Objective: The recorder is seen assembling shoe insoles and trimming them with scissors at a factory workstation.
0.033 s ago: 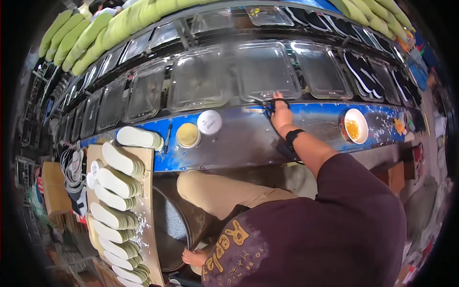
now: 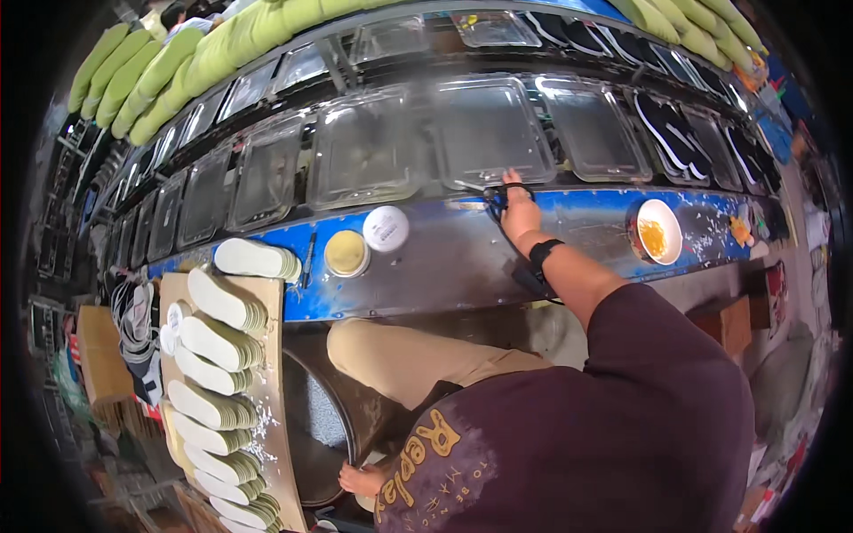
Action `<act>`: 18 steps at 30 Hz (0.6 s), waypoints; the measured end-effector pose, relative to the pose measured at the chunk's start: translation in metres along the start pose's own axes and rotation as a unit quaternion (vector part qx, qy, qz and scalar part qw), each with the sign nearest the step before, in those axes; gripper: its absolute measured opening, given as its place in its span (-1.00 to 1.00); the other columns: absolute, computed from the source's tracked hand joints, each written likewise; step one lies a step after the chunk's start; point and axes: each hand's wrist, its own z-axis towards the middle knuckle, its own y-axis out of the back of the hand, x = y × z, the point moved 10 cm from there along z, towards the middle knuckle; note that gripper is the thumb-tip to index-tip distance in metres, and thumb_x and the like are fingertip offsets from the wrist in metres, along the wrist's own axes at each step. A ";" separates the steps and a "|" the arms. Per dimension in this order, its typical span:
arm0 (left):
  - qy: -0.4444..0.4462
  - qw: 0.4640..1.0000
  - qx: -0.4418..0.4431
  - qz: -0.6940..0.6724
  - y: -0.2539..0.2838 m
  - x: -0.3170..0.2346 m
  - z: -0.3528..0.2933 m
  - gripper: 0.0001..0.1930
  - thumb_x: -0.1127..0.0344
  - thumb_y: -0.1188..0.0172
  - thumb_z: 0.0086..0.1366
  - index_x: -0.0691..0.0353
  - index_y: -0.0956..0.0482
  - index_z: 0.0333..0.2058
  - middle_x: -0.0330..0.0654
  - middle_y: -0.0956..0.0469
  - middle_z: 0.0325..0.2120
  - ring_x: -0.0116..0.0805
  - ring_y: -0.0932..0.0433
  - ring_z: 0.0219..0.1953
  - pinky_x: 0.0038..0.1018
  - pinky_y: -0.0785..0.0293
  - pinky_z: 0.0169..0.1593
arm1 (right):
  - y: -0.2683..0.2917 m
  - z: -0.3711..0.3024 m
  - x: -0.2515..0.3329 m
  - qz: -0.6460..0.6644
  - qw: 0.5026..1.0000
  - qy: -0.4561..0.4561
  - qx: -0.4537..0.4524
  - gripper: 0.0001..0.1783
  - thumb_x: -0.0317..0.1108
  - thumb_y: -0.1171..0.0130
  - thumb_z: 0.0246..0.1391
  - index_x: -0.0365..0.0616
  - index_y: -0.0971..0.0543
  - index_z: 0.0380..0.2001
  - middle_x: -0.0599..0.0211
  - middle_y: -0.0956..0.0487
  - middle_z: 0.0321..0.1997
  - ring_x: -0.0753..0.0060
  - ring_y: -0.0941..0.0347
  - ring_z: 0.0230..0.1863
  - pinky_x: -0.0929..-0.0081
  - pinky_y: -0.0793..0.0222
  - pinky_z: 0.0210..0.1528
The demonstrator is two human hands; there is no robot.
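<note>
My right hand [image 2: 519, 213], with a black band on its wrist, reaches to the far edge of the blue and bare-metal bench [image 2: 435, 258]. Its fingers are around black-handled scissors [image 2: 494, 194], whose tips point left in front of a clear plastic tray [image 2: 490, 133]. A black cord runs down the bench beside that hand. Low in the view, my left hand [image 2: 359, 480] curls its fingers over the rim of a round dark tub [image 2: 348, 426]. Pale grey material [image 2: 325, 413] shows inside the tub.
Stacks of white-topped insoles [image 2: 213, 401] line a board at left. On the bench are a yellow-filled round container [image 2: 346, 253], a white lid [image 2: 386, 228], a pen [image 2: 309, 260] and a bowl with orange contents [image 2: 656, 233]. Green insoles [image 2: 267, 40] line the upper shelf.
The scissors have turned slightly in my right hand, their tips lower than before. My left hand stays on the tub's rim.
</note>
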 end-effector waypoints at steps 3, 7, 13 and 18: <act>0.027 0.999 0.028 0.004 0.003 -0.009 0.004 -0.43 0.38 -0.17 -0.32 0.27 -0.44 -0.15 0.02 -0.40 -0.30 0.08 -0.35 -0.11 -0.09 -0.18 0.15 | 0.002 0.000 0.002 -0.032 0.999 0.030 0.015 -0.25 -0.58 -0.17 -0.18 -0.06 -0.30 0.19 0.29 -0.17 0.39 0.10 -0.37 0.15 0.26 -0.42 0.07; 0.030 0.999 0.024 0.017 -0.007 0.005 0.005 -0.43 0.39 -0.17 -0.34 0.25 -0.45 -0.16 -0.01 -0.41 -0.30 0.06 -0.36 -0.11 -0.12 -0.20 0.14 | 0.002 0.003 0.012 -0.026 0.999 0.040 0.025 -0.30 -0.55 -0.17 -0.16 -0.08 -0.32 0.16 0.27 -0.22 0.36 0.07 -0.41 0.11 0.23 -0.42 0.06; 0.006 0.998 0.051 0.026 -0.018 0.010 0.008 -0.45 0.45 -0.19 -0.30 0.19 -0.46 -0.16 -0.06 -0.45 -0.30 0.01 -0.40 -0.14 -0.19 -0.23 0.11 | 0.026 0.039 0.004 -0.042 0.991 0.070 0.104 -0.59 -0.55 -0.12 -0.17 -0.09 -0.53 -0.14 0.04 -0.58 -0.13 -0.03 -0.51 -0.09 0.14 -0.44 -0.07; -0.005 0.999 -0.023 -0.022 -0.009 -0.001 0.008 -0.56 0.46 -0.23 -0.21 0.19 -0.49 -0.22 -0.07 -0.48 -0.34 0.02 -0.43 -0.17 -0.17 -0.29 0.03 | 0.116 0.097 -0.099 -0.128 0.991 -0.011 0.029 -0.78 -0.46 -0.13 -0.11 -0.06 -0.57 -0.30 0.03 -0.60 -0.25 -0.06 -0.54 -0.17 0.08 -0.44 -0.13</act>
